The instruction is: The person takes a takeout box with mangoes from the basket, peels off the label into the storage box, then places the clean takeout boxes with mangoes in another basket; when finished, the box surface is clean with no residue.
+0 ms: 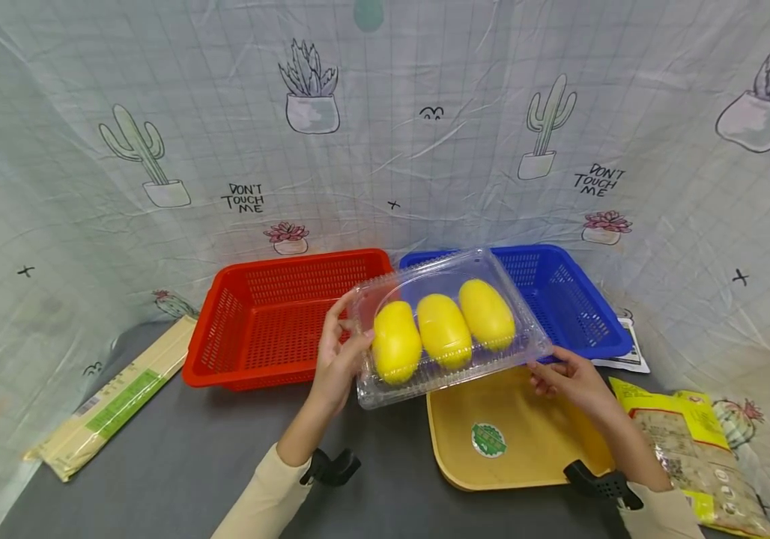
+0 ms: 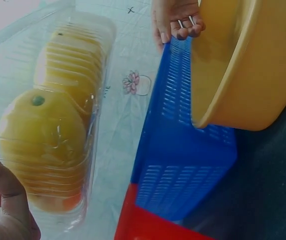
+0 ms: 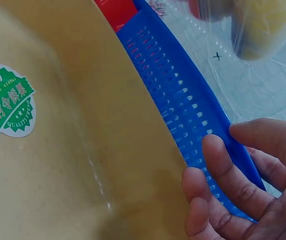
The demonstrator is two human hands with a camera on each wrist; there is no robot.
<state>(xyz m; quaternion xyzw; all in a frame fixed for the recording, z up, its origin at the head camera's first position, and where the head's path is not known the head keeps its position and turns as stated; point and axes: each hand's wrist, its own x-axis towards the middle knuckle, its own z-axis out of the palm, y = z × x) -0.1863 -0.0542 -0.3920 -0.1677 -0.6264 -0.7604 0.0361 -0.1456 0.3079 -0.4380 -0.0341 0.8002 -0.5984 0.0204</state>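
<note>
My left hand (image 1: 339, 359) grips the left end of a clear plastic clamshell box (image 1: 493, 363), raised in front of the baskets and tilted up to the right. Through its lid show three yellow mangoes (image 1: 444, 329), side by side; the left wrist view has these mangoes (image 2: 45, 130) close up behind the ribbed wall. Near the box's lower right corner is my right hand (image 1: 570, 382), above the yellow tray (image 1: 526, 449). In the right wrist view this hand (image 3: 253, 185) has loosely bent fingers, thumb and forefinger apart, nothing between them.
Behind the box stand a red basket (image 1: 250, 374) and, to its right, a blue basket (image 1: 583, 299). A long beige packet (image 1: 122, 400) lies at the left. On the right is a yellow-and-clear bag (image 1: 695, 449). A patterned cloth (image 1: 392, 172) hangs behind everything.
</note>
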